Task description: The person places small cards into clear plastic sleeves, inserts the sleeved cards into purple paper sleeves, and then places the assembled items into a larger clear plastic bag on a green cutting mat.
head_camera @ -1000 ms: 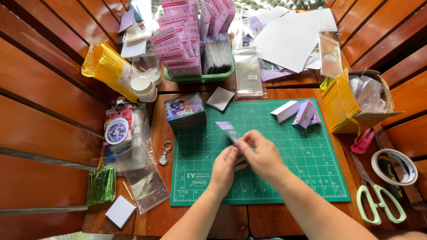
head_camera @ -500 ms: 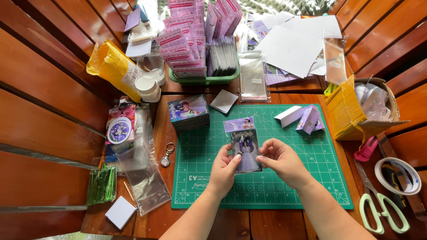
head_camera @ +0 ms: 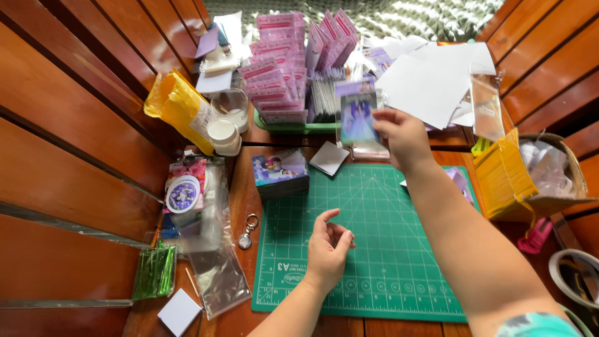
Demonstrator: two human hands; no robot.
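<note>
Sleeved card (head_camera: 357, 115) pinched in rt hand (head_camera: 402, 134) over green tray (head_camera: 293, 126) w/ pink packs; lt hand (head_camera: 327, 246) loose, empty.

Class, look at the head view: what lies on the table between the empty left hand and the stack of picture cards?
Only bare green cutting mat lies between the left hand and the stack of picture cards; head view.

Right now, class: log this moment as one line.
right hand: holds sleeved photo card raised | left hand: empty, over green cutting mat
</note>
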